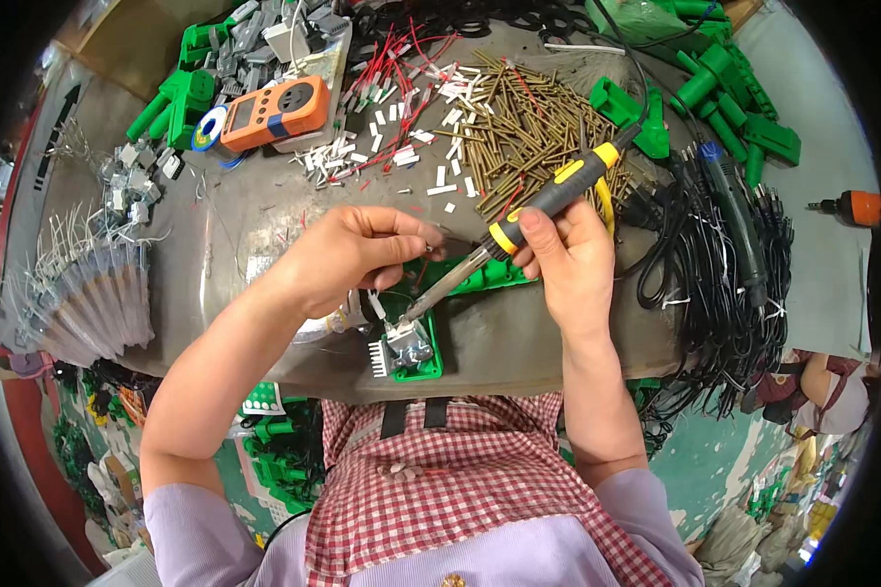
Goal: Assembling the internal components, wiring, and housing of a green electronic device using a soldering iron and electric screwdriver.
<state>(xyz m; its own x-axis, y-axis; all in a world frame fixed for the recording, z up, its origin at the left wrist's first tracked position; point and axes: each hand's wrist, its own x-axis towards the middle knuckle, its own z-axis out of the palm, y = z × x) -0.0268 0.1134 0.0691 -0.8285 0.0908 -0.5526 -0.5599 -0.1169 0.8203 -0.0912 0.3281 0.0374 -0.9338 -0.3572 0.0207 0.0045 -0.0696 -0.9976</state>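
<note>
My right hand (573, 254) grips a black-and-yellow soldering iron (563, 191) by its handle. The iron slants down to the left, its metal tip at a small green housing (423, 370) near the table's front edge. A grey motor-like part (408, 344) with white comb-like teeth sits in that housing. Above it, my left hand (362, 249) is closed in a pinch; what its fingertips hold is too small to make out. A longer green housing (489, 276) lies behind the iron, partly hidden by it and by my hands.
An orange meter (276, 112) rests beside a solder wire spool (213, 132). Brass-coloured rods (519, 137), red wires (396, 73) and white connectors spread across the back. Black cables (695, 264) pile at right, with a dark screwdriver-like tool (734, 225) on top. Clear bags (93, 303) lie left.
</note>
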